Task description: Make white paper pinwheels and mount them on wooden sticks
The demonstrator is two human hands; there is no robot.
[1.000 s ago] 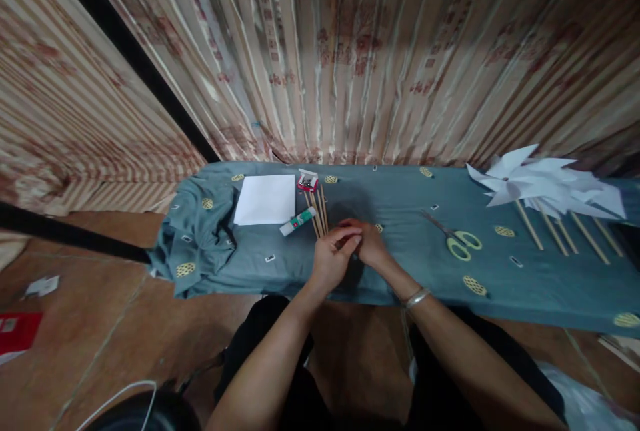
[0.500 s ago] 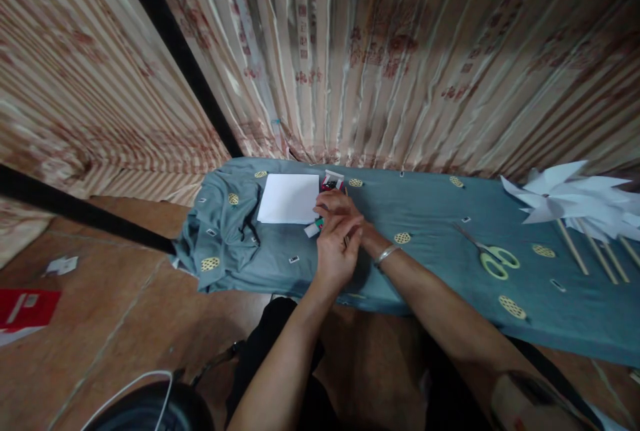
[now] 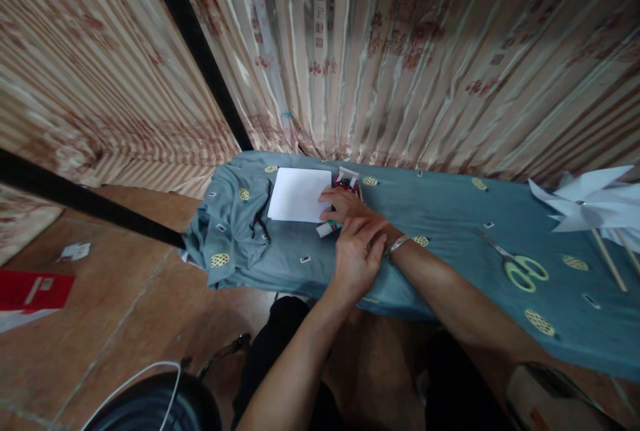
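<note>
My right hand (image 3: 346,204) reaches over the lower right corner of a stack of white paper (image 3: 299,195). Its thumb and fingers are apart, their tips at the paper's edge. Across the right wrist lies my left hand (image 3: 361,244), fingers loosely stretched and nothing visible in it. A silver bracelet (image 3: 397,245) circles the right wrist. Just below the right hand is a white and green glue stick (image 3: 329,228), partly covered. Behind the right hand sits a small open box (image 3: 347,177) with dark little items inside, which I cannot make out.
Green-handled scissors (image 3: 520,269) lie to the right on the blue-green cloth (image 3: 445,204). White paper pinwheels (image 3: 587,201) on wooden sticks are at the far right. A striped curtain (image 3: 380,71) hangs behind the table. A black stool (image 3: 165,404) stands on the floor at lower left.
My right hand has moved onto the paper's corner, away from the left hand's fingers. My left hand now rests over the right wrist. The whole view has shifted slightly left.
</note>
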